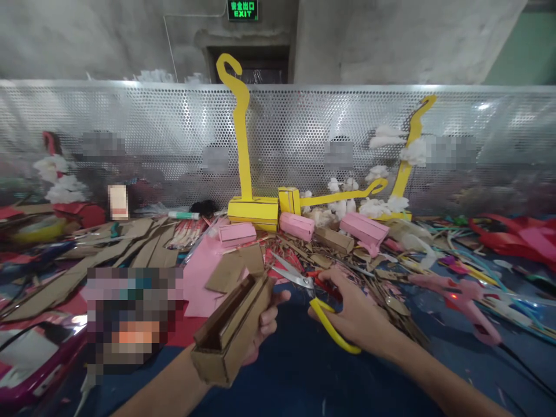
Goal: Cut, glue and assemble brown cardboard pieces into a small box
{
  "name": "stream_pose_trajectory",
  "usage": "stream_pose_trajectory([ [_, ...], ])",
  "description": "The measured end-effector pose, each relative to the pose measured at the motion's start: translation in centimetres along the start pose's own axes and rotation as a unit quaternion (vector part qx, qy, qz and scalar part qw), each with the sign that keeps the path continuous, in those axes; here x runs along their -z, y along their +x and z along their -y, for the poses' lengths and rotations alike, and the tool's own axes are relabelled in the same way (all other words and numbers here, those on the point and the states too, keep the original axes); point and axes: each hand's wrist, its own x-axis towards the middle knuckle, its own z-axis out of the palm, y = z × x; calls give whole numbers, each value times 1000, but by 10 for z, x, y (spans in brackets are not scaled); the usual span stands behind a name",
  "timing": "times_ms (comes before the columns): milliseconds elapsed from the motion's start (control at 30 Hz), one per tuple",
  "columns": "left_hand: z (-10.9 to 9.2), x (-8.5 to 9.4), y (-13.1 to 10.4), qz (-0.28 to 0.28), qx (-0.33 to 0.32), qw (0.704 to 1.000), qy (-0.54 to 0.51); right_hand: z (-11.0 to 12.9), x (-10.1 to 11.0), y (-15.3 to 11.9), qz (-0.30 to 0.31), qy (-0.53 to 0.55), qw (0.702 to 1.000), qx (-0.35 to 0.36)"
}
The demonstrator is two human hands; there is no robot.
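My left hand (264, 324) is wrapped round a long, open-topped cardboard box (237, 336). The box tilts, its near end low and its hollow side facing up. In my right hand (351, 307) is a pair of scissors (307, 282) with one yellow handle and one red one. Their blades are spread apart and point left, just past the far end of the box. Part of the red handle is hidden by my fingers. A flat piece of cardboard (237, 267) lies beyond the box, over a pink sheet (202, 278).
Yellow hook-topped pieces (243, 150) stand against a perforated metal screen (295, 116). Small pink boxes (365, 229) and cardboard scraps (386, 295) lie before it. A pink glue gun (469, 307) with a cord is at right; cardboard strips (82, 266) cover the left.
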Motion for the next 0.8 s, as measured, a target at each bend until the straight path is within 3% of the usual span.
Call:
stream_pose_trajectory([
  [67,-4,5,0,21,30,999,32,3,-1,-2,1,9,1000,24],
  [200,-20,7,-2,49,196,976,85,8,-2,-4,11,49,997,67],
  [267,-25,6,-4,50,242,967,66,8,-2,-5,12,60,996,68],
  [467,-23,-4,-8,-14,244,969,36,10,-1,-7,12,88,994,56],
  [533,-24,-14,-8,-31,207,975,69,13,0,-8,18,97,994,53],
  [667,-28,-32,-8,8,176,975,134,18,1,-9,42,122,990,52],
  [800,-20,-28,-5,50,138,980,131,14,-2,-10,60,146,986,56],
])
